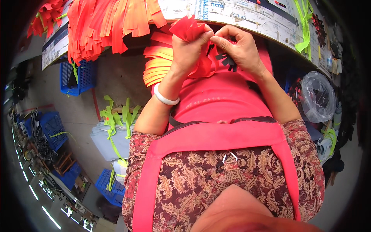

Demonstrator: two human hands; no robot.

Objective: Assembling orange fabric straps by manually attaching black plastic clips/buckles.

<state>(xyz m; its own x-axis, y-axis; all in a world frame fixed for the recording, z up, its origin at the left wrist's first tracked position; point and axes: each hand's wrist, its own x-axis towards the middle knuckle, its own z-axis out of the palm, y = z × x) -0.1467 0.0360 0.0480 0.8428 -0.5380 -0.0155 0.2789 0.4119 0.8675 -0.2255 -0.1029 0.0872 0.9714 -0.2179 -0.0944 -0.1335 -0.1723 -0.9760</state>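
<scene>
My left hand [189,52] is closed round a bunch of red-orange fabric strips [187,28], whose ends fan out above the fingers. Close beside it, my right hand [243,50] pinches with thumb and forefinger, the two sets of fingertips almost meeting. Short black strips [227,62] stick out below the right fingers; part of them is hidden in the hand. More orange strips [157,63] lie on my lap against the red apron [216,96]. Both hands are just in front of the table edge.
A white, printed tabletop [239,17] curves across the top. A pile of orange strips [112,25] overhangs its left edge, and lime-green strips [304,31] hang at the right. Blue crates [87,79] and tied grey fabric [106,141] stand left; a clear plastic bag [319,96] sits right.
</scene>
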